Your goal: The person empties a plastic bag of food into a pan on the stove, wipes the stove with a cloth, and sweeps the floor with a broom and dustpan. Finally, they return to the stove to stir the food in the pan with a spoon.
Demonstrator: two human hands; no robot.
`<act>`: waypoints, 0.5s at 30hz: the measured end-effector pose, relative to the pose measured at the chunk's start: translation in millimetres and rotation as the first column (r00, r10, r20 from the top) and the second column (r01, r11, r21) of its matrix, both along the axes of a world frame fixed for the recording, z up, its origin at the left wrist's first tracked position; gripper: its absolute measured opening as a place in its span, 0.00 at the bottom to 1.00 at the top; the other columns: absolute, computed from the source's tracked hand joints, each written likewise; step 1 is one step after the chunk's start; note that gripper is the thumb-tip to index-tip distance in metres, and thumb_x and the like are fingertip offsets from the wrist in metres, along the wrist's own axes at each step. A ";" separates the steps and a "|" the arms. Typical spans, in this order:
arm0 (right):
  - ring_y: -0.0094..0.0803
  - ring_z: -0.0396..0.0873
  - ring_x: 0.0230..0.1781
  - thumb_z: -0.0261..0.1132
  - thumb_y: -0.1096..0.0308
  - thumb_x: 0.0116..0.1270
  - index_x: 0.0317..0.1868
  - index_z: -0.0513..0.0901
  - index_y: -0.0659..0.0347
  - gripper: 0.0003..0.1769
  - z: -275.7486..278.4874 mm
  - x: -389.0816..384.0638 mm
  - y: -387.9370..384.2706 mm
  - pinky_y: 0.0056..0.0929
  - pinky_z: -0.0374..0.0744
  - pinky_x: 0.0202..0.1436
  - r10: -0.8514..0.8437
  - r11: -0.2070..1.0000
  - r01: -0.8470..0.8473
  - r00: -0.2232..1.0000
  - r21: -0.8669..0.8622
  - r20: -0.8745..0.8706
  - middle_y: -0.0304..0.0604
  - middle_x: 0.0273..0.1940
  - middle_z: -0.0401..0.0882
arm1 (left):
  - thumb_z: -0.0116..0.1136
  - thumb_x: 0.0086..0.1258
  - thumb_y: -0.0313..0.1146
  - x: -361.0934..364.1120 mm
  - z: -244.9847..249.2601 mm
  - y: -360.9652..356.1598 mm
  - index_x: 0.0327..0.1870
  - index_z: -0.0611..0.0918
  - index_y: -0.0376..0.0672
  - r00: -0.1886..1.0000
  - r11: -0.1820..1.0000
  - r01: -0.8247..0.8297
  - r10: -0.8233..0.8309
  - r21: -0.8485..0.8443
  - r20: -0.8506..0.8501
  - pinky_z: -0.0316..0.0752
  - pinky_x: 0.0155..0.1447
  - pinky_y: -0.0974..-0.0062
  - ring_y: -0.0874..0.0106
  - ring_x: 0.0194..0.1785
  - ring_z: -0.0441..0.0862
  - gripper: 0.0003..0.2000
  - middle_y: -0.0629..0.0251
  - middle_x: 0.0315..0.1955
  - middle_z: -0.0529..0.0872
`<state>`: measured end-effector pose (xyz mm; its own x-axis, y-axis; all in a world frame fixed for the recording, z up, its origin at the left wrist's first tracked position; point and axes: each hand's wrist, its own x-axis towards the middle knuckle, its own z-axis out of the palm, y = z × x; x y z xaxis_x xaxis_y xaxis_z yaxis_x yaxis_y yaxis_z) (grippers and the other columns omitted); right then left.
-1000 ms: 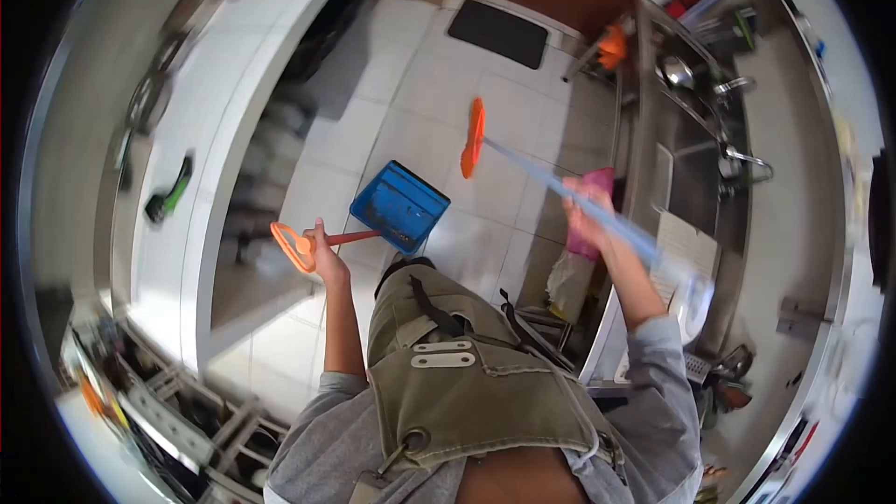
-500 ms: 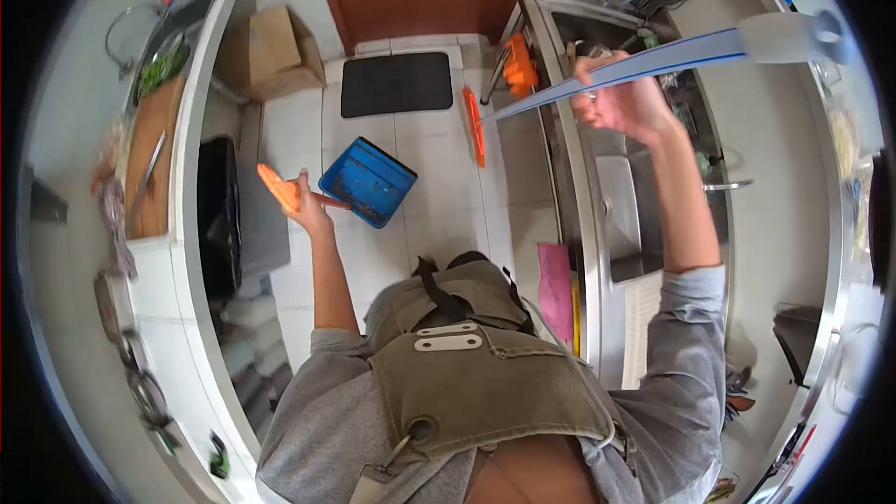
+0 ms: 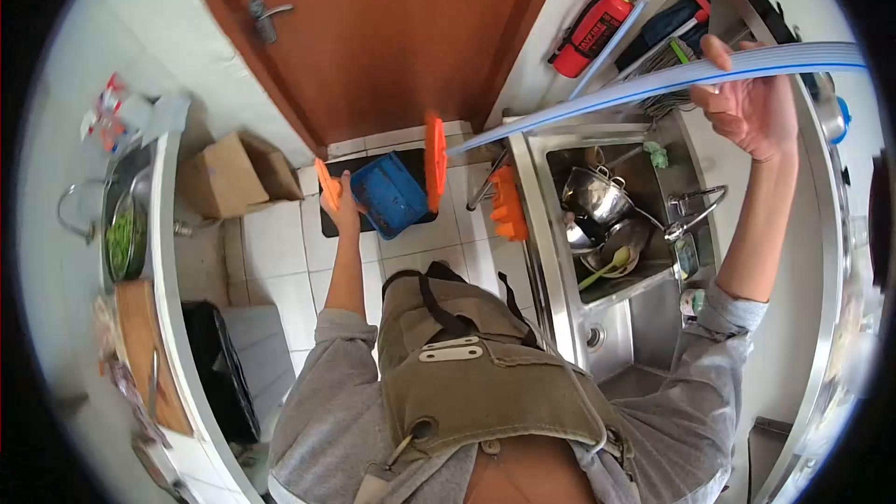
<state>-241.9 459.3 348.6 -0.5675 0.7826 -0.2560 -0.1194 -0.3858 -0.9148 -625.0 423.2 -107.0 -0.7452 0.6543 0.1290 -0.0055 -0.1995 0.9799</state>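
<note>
My left hand (image 3: 343, 205) is closed on the orange-topped handle of a blue dustpan (image 3: 390, 198), with bits of dirt in its pan. The pan overlaps the black floor mat (image 3: 329, 222) in front of the door. My right hand (image 3: 751, 112), raised over the right counter, is closed on the long white-and-blue handle of a broom (image 3: 597, 98). Its thumb lies over the handle and the fingers curl below. The orange broom head (image 3: 436, 166) hangs just right of the dustpan.
A brown door (image 3: 383, 37) stands ahead, a fire extinguisher (image 3: 590, 33) on the wall beside it. To the right, pots (image 3: 597, 194) fill a steel sink (image 3: 695, 271). A cardboard box (image 3: 224, 177), black bin (image 3: 219, 373) and cutting board (image 3: 149, 355) are on the left.
I have moved forward to the door. The dustpan has gone from bare tiles to over the mat, the broom head has come closer to it, and my right hand has moved right.
</note>
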 end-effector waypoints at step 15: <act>0.15 0.50 0.11 0.36 0.47 0.66 0.24 0.69 0.62 0.28 -90.9 56.5 187.5 0.11 0.49 0.04 -0.336 0.831 0.345 0.937 -0.437 0.099 0.31 0.13 0.54 | 0.44 0.69 0.55 199.3 -108.9 315.3 0.66 0.63 0.43 0.589 0.774 0.484 -0.634 -0.409 -0.501 0.66 0.29 0.69 0.68 0.24 0.72 0.31 0.57 0.25 0.78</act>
